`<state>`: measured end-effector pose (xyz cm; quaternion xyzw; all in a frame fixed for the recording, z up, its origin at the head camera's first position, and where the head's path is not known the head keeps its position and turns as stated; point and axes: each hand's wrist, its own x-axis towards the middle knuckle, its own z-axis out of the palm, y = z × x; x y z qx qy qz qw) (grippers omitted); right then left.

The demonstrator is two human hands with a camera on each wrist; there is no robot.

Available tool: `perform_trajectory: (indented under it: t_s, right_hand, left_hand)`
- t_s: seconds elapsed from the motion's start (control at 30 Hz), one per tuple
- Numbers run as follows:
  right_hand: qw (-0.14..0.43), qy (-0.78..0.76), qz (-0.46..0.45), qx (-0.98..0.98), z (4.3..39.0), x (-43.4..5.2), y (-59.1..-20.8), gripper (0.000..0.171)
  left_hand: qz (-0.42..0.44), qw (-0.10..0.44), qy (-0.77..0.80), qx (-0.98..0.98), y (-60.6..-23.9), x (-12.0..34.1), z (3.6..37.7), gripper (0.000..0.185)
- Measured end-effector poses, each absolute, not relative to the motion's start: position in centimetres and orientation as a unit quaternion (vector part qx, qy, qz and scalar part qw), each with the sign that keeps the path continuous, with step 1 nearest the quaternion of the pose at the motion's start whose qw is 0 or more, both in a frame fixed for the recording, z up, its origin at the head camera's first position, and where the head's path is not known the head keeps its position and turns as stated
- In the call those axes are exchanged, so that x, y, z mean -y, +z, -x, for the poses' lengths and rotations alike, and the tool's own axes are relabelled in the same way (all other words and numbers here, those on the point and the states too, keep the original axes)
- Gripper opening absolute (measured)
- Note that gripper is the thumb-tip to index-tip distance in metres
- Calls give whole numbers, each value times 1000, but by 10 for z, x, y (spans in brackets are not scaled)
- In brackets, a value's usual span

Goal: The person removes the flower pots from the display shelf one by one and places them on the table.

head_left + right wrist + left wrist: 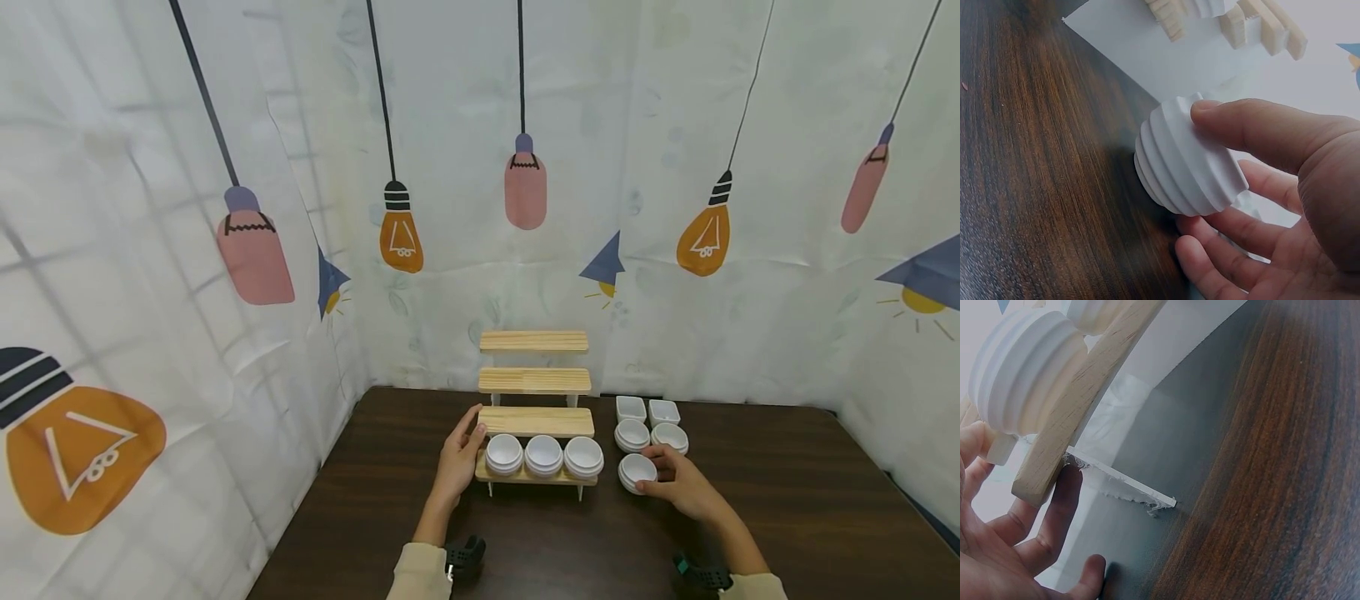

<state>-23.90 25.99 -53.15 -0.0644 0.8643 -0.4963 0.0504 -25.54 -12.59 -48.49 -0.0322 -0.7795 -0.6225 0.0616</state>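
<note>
Probably light, stiff and smooth, the ribbed white bowl sits pinched in the right hand beside the wooden tiered stand; its ridged wall is the best grip, while the left hand's straight fingers steady that stand.

Three bowls sit on my rack's lowest shelf at twelve o'clock; five pots stand at two o'clock.

The person has two bare hands, the left hand and the right hand. Each arm wears a soft cream sleeve. A small black camera clip sits on each wrist, down at 6 o'clock in the head view
</note>
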Motion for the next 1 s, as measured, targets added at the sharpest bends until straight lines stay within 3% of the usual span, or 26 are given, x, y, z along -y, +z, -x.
perform_trajectory:
  t_s: [1.0]
  right_hand:
    - [58, -508, 65, -857, 237, -260, -531, 59]
  left_hand:
    - [16, 72, -605, 793, -514, 125, 275, 46]
